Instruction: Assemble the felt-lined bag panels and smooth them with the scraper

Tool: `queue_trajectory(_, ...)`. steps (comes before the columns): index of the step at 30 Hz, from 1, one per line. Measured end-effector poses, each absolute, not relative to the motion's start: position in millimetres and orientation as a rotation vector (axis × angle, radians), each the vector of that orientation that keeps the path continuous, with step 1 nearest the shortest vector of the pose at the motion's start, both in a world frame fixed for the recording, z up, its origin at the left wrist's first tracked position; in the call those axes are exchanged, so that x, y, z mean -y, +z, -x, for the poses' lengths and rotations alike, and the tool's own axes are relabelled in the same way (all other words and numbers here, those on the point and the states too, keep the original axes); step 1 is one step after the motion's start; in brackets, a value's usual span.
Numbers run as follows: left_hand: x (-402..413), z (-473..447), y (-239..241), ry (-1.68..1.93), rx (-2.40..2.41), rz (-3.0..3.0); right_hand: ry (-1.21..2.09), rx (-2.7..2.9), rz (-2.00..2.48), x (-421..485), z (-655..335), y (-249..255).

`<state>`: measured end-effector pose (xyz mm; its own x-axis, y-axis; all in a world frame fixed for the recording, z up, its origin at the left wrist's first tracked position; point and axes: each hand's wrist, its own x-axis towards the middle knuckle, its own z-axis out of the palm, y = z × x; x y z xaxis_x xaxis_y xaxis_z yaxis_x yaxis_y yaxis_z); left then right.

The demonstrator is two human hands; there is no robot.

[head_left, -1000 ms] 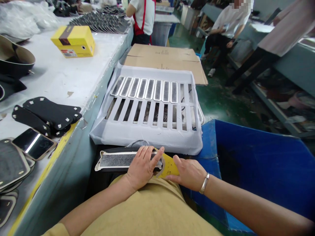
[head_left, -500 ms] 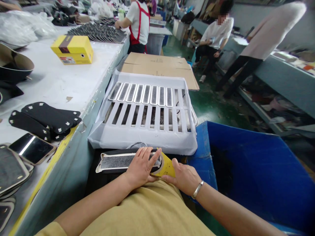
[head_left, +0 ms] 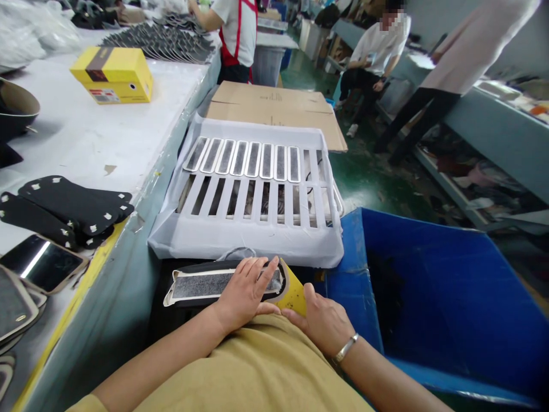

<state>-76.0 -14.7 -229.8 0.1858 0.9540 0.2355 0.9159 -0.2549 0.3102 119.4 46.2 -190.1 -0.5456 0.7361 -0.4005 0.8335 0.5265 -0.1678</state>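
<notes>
Slippage looks like the main risk: the long black strap piece with a grey fuzzy strip and cream border lies on the person's lap just in front of the near edge of the white slotted tray. It is held only by the left hand, which is open and flat, its fingers spread over the strap's right end. The right hand is closed on the yellow flat plastic tool, whose curved tip meets that same end. If the tool pushes harder than the palm presses, I judge the strap could skid left or the fuzzy strip could lift and wrinkle. The left fingertips also sit very near the tool's edge and could be nicked. The lap is soft and uneven, so the strap's unsupported left end may tip off. The tray stands close ahead and leaves little room; its far row of slots holds grey strips, while the near row looks open. The blue plastic bin stands just right of the tray, crowding the right elbow. Left of the tray, the white-topped table carries black flat pieces with white tabs and, farther back, a yellow cardboard box. Beyond the tray lies a brown cardboard sheet, with other people at work past it.
</notes>
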Motion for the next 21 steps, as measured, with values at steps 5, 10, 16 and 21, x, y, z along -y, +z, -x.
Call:
queue_trajectory(5, 15, 74, -230, 0.586, -1.867, -2.301, -0.525, -2.552, -1.292, -57, -121, -198)
queue_trajectory(10, 13, 71, -231, 0.636, -1.895, -2.235, -0.449, -2.586, -1.258, -67, -119, -205)
queue_trajectory(16, 15, 74, -230, 0.679, -1.892, -2.247, -0.487, -2.573, -1.272, -72, -116, -193)
queue_trajectory(21, 21, 75, -230, 0.705, -1.873, -2.238, -0.971, -2.464, -1.597, -73, -138, -168)
